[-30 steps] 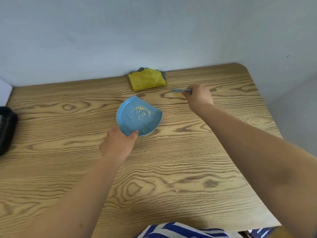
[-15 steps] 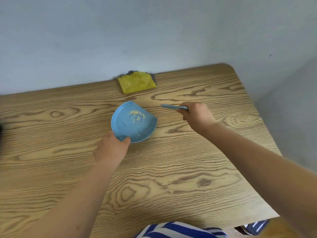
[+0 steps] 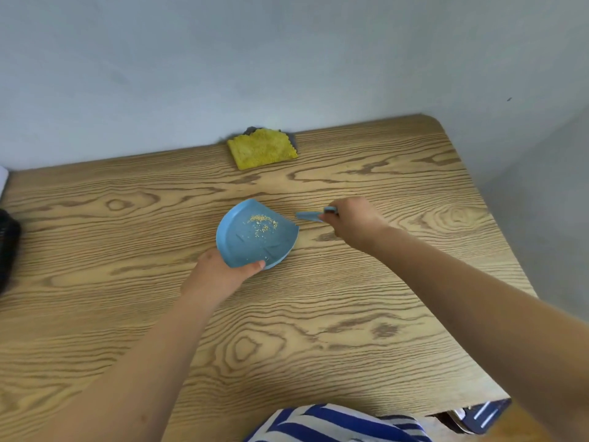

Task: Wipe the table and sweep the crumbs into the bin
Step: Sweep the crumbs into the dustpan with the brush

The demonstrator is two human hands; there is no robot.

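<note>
While its open, straight lip faces away and to the right, toward the brush, the blue dustpan (image 3: 255,237) sits near the middle of the worktop (image 3: 366,314), its rounded back end toward the person. The left hand (image 3: 216,275) grips that back edge, thumb (image 3: 255,266) curled over the rim and the remaining fingers hidden beneath. Pale crumbs (image 3: 263,222) lie inside the pan near the lip. The right hand (image 3: 353,221) is closed around a small blue brush (image 3: 310,215), whose long axis runs roughly left to right, its tip pointing at the pan's lip and just beside it. The wood-grain worktop meets a pale grey wall, where a folded yellow cloth (image 3: 263,149) lies at the far edge. A dark object (image 3: 8,250) shows at the left edge, too cropped to identify.
</note>
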